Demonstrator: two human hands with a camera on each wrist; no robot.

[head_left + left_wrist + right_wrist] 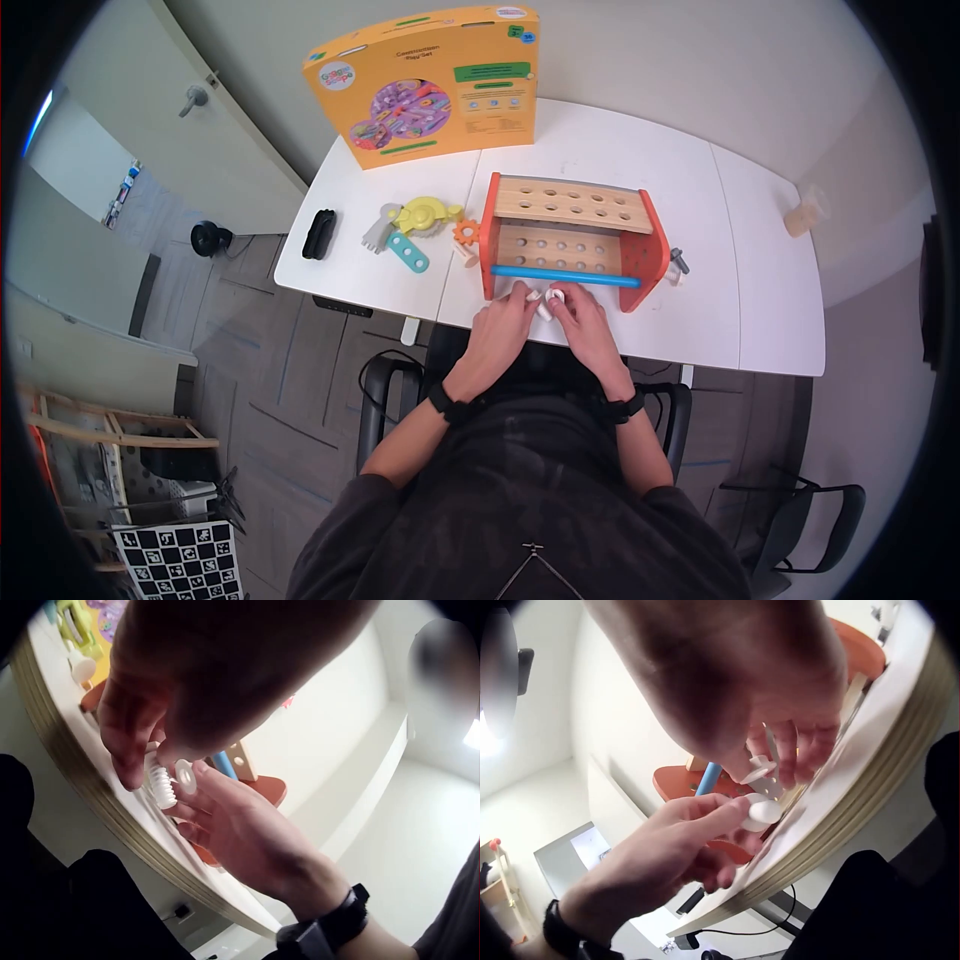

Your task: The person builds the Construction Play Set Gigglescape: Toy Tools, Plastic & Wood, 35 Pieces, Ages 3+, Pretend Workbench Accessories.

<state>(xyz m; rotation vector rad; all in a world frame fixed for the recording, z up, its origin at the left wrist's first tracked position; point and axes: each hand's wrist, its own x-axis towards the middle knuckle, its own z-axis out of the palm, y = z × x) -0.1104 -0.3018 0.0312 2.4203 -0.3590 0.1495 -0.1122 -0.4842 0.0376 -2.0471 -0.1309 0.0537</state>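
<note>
Just in front of the wooden toy bench, both hands are close together. My left hand pinches a white threaded screw by its rounded white head. Between the thumb and fingers of my right hand is a white ring-shaped piece, its hole facing the screw. In the left wrist view the ring is beside the screw's threads; whether they touch I cannot tell. Behind the hands, a blue rod runs between the bench's red end panels.
Left of the bench lie a yellow toy piece, a teal strip, an orange gear and a black case. An orange box stands behind. A grey bolt lies to the right, a cup farther off.
</note>
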